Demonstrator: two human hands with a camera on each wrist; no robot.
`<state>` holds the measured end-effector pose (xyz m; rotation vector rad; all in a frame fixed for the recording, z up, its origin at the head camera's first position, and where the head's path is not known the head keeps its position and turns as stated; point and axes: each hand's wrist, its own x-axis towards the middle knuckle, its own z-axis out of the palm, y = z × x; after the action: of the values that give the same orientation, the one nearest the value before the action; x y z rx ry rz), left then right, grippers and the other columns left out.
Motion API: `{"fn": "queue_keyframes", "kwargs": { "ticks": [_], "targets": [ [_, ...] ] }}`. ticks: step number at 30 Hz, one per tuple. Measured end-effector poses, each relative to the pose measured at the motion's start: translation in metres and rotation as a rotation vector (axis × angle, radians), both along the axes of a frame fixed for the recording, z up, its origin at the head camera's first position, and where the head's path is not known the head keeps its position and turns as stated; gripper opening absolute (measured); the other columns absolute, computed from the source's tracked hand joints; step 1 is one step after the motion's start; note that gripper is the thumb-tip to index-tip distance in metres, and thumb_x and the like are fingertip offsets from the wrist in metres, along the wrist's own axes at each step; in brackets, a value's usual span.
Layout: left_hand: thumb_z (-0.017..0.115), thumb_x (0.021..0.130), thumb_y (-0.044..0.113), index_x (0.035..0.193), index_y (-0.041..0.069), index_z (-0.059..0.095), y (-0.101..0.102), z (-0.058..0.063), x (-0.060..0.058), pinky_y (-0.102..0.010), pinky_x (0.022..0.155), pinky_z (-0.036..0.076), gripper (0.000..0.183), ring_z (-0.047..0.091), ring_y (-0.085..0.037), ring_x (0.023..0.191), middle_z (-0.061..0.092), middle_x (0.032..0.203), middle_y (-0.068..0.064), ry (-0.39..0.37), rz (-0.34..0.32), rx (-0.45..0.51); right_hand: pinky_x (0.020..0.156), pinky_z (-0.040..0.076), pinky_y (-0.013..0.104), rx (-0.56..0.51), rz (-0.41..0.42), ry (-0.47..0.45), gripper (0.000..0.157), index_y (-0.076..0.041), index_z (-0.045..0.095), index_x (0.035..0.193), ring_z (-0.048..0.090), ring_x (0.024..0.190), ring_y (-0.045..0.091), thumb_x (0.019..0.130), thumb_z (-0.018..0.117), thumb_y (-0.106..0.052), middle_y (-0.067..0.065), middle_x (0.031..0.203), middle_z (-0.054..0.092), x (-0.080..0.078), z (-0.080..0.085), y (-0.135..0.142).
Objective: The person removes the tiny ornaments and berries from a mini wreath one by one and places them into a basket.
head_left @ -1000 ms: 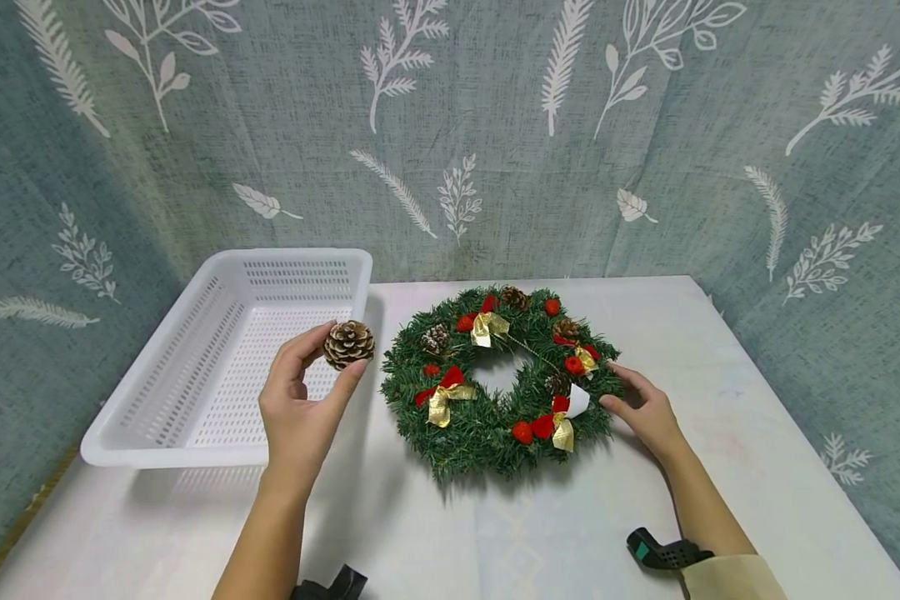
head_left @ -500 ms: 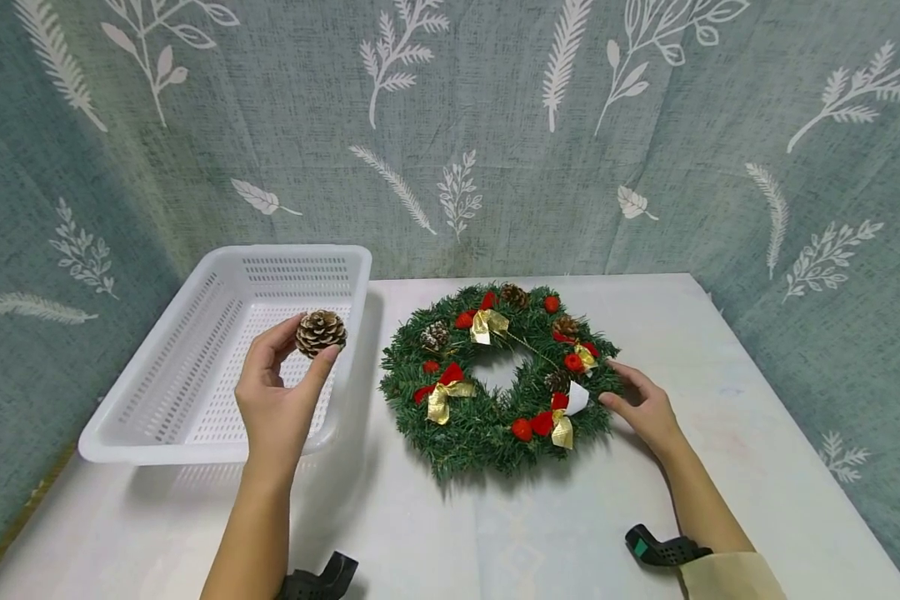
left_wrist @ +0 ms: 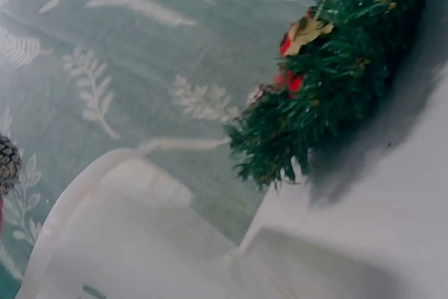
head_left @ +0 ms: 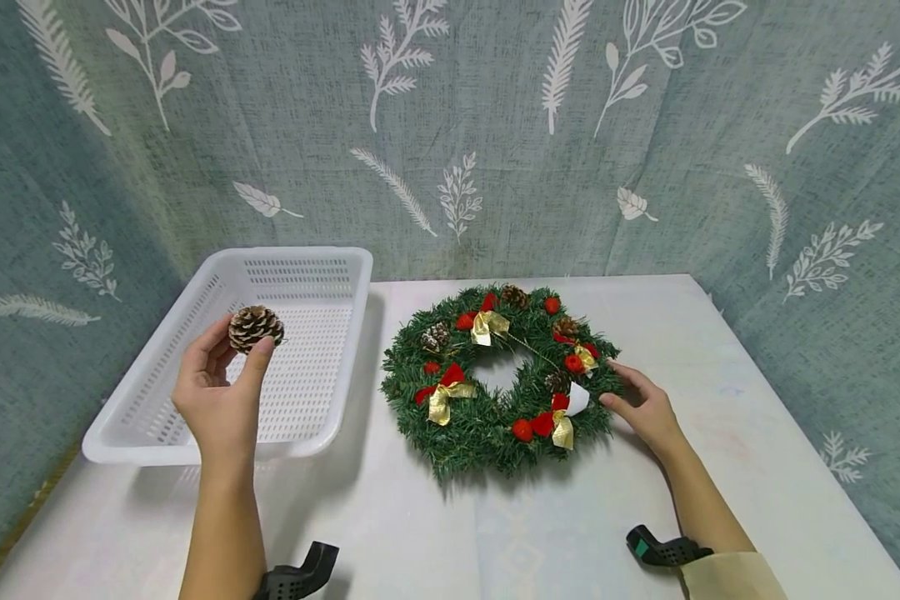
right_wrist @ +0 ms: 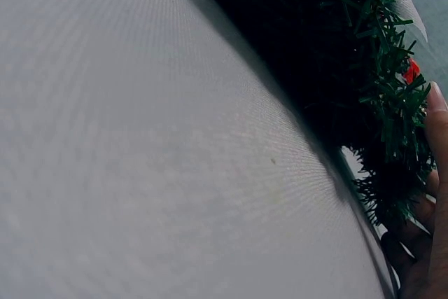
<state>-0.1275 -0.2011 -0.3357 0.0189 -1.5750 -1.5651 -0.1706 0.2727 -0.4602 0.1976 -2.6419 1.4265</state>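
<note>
Left hand [head_left: 216, 402] pinching the cone [head_left: 255, 328] above the basket [head_left: 311, 375], not yet let go, right hand [head_left: 647, 408] gripping the edge of the wreath [head_left: 487, 427], bows [head_left: 440, 402] already on: partway there, I'd judge!

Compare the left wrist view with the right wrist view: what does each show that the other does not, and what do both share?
Only the left wrist view shows the basket and, at the picture's left edge, the held pine cone. Only the right wrist view shows the right hand, at the wreath's edge. Both show part of the wreath, the table and the curtain.
</note>
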Motion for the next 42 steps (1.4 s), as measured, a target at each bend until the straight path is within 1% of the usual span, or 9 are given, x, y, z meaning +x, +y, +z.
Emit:
{"fn": "queue_keyframes", "kwargs": {
  "ticks": [4,8,13,21,26,30,36,38,42],
  "targets": [
    [0.073,0.077,-0.006,0.117,-0.006,0.062,-0.006,0.000,0.000,-0.017,0.088,0.046,0.041,0.060,-0.013,0.096,0.064,0.106,-0.002,-0.011,0.026,0.037,0.101,0.037,0.049,0.003,-0.003,0.007,0.056,-0.003,0.046,0.138,0.044,0.125,0.037,0.088,0.067,-0.019,0.021,0.139,0.046,-0.001,-0.001,0.001],
    [0.073,0.077,-0.004,0.117,-0.006,0.062,-0.010,-0.001,-0.001,-0.017,0.087,0.046,0.041,0.060,-0.012,0.095,0.064,0.104,0.000,-0.036,0.055,0.039,0.100,0.036,0.051,-0.003,0.000,0.018,0.056,-0.003,0.046,0.138,0.043,0.125,0.037,0.088,0.067,-0.018,0.021,0.139,0.046,-0.002,-0.002,0.002],
    [0.073,0.078,-0.003,0.115,-0.001,0.064,-0.015,-0.006,-0.005,-0.016,0.086,0.046,0.039,0.060,-0.011,0.094,0.063,0.104,0.002,-0.062,0.063,0.050,0.099,0.039,0.041,0.010,-0.004,0.023,0.056,-0.004,0.047,0.137,0.045,0.124,0.035,0.087,0.067,-0.018,0.020,0.138,0.048,-0.002,-0.002,0.001],
    [0.074,0.080,0.004,0.117,0.002,0.063,-0.016,-0.015,-0.010,-0.014,0.088,0.046,0.039,0.060,-0.006,0.095,0.061,0.107,0.002,-0.167,0.094,-0.009,0.101,0.035,0.055,0.004,0.001,0.018,0.056,-0.002,0.047,0.137,0.043,0.125,0.038,0.088,0.067,-0.018,0.022,0.138,0.047,-0.001,-0.001,0.001],
    [0.074,0.081,0.008,0.119,0.000,0.061,-0.017,-0.017,-0.010,-0.014,0.089,0.046,0.041,0.059,-0.005,0.096,0.060,0.104,0.010,-0.216,0.102,-0.035,0.101,0.036,0.053,0.007,0.003,0.015,0.056,-0.002,0.046,0.138,0.044,0.124,0.039,0.088,0.066,-0.019,0.023,0.138,0.047,0.000,-0.001,0.001],
    [0.074,0.081,0.007,0.120,-0.001,0.060,-0.018,-0.019,-0.010,-0.013,0.089,0.046,0.042,0.059,-0.004,0.096,0.060,0.104,0.013,-0.232,0.098,-0.044,0.099,0.038,0.048,0.013,0.001,0.013,0.055,-0.003,0.046,0.138,0.045,0.122,0.036,0.089,0.066,-0.019,0.022,0.137,0.048,0.000,-0.003,0.000],
    [0.074,0.081,0.007,0.120,-0.002,0.060,-0.015,-0.018,-0.009,-0.013,0.088,0.046,0.043,0.059,-0.004,0.094,0.061,0.102,0.014,-0.239,0.102,-0.030,0.099,0.037,0.050,0.010,0.012,0.017,0.055,-0.002,0.046,0.138,0.043,0.123,0.037,0.089,0.065,-0.019,0.023,0.138,0.046,0.000,-0.003,0.001],
    [0.074,0.080,0.006,0.120,-0.002,0.060,-0.015,-0.017,-0.009,-0.013,0.088,0.046,0.042,0.059,-0.004,0.094,0.061,0.102,0.014,-0.230,0.105,-0.028,0.101,0.038,0.041,0.010,0.013,0.024,0.055,-0.002,0.046,0.138,0.042,0.125,0.038,0.089,0.065,-0.019,0.023,0.139,0.046,0.000,-0.003,0.001],
    [0.073,0.081,0.003,0.120,-0.002,0.059,-0.014,-0.016,-0.010,-0.017,0.093,0.045,0.042,0.058,-0.005,0.102,0.061,0.108,0.011,-0.190,0.103,-0.040,0.094,0.035,0.013,0.004,0.015,0.031,0.055,-0.002,0.046,0.138,0.042,0.126,0.038,0.089,0.066,-0.017,0.022,0.139,0.046,-0.001,-0.003,0.002]
  ]
}}
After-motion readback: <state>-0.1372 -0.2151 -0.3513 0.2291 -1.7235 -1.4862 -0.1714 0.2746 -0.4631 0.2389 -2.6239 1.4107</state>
